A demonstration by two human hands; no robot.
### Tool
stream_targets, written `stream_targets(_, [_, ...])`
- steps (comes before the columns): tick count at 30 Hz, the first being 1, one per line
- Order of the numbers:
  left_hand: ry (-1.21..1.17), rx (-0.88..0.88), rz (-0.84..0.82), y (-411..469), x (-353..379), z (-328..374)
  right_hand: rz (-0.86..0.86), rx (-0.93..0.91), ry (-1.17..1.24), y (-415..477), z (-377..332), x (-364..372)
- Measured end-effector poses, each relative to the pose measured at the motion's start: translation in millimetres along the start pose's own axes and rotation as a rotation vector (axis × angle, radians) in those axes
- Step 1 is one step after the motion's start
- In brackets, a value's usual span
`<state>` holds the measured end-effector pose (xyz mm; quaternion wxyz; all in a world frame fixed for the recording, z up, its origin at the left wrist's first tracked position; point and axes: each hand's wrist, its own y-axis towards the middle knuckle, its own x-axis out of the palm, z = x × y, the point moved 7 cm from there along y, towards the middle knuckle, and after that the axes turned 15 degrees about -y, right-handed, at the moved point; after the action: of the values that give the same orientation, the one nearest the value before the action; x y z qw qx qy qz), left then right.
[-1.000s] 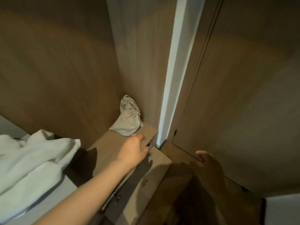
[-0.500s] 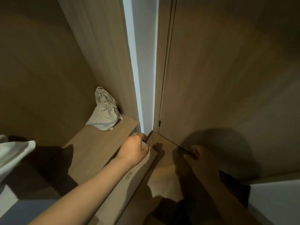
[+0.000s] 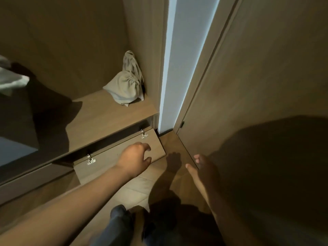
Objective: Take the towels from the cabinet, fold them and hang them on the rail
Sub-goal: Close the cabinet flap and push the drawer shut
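Note:
A low wooden cabinet's flap door [image 3: 110, 157] stands swung open, its inner face and two metal hinges turned up. A dark gap shows behind it; nothing inside can be made out. My left hand [image 3: 134, 161] hovers over the flap's right part with fingers loosely curled, holding nothing. My right hand [image 3: 204, 167] is spread in shadow to the right, above the floor. A corner of a white towel [image 3: 10, 80] shows at the left edge. No rail is in view.
A beige drawstring bag [image 3: 126, 86] sits in the back right corner of the shelf top [image 3: 99, 118]. A lit vertical strip [image 3: 179, 68] separates the niche from a tall wooden door [image 3: 266, 77] on the right. My leg [image 3: 119, 222] stands on the wooden floor.
The flap door has swung from nearly closed to open, and my left hand has let go of its edge. The view has tilted down and right, so the white towel has slid almost out of frame.

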<state>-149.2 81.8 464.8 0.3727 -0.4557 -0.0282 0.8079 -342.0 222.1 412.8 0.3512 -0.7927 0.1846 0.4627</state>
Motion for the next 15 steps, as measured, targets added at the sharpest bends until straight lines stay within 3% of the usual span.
stream_targets(7, [-0.074, -0.143, 0.065, 6, 40, -75, -0.134, -0.136, -0.054, 37, -23, 79])
stream_targets(15, [-0.051, -0.236, 0.086, 52, 109, -193, -0.133, -0.304, -0.148, 97, -45, 193])
